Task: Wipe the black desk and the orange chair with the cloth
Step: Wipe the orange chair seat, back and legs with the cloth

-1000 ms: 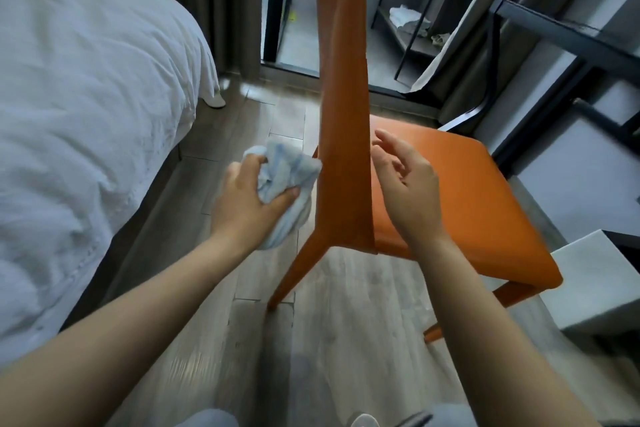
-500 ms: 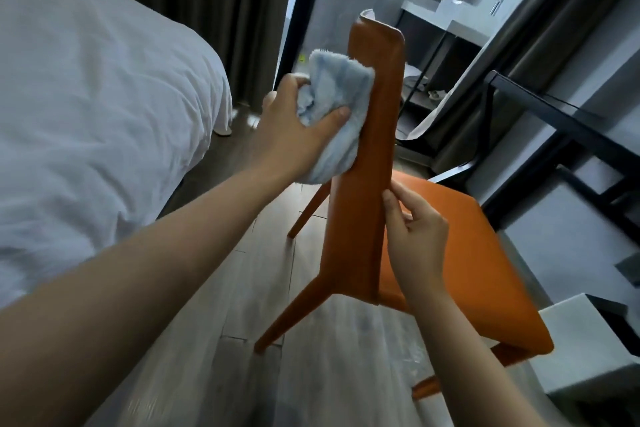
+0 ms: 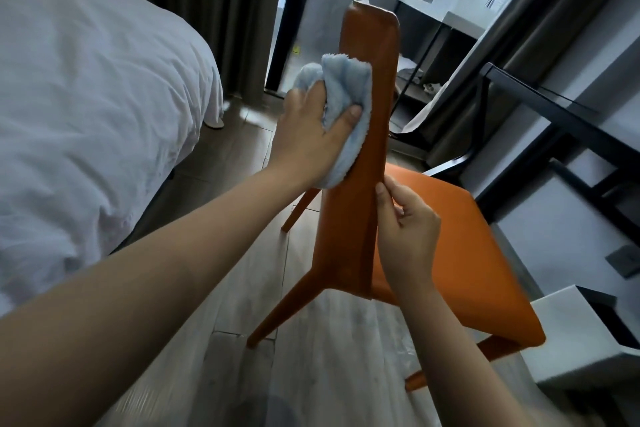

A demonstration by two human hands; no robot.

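Gripping the bunched pale-blue fluffy cloth (image 3: pixel 349 94) against the back of the orange upholstered chair (image 3: pixel 356 218) at 12 o'clock, the left hand (image 3: pixel 311 135) probably needed firm, full-length strokes while the right hand (image 3: pixel 408 239) pinched the back's edge at 4 o'clock, the black metal-framed desk (image 3: pixel 540 104) standing at 2 o'clock.

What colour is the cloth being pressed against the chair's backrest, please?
Light blue; the cloth shows best in the head view.

Chair (image 3: pixel 349 218) stands on the floor (image 3: pixel 329 374) at centre, bed (image 3: pixel 86 97) at nine o'clock, surface (image 3: pixel 561 121) at two o'clock (cloth (image 3: pixel 353 80) against the backrest's left side).
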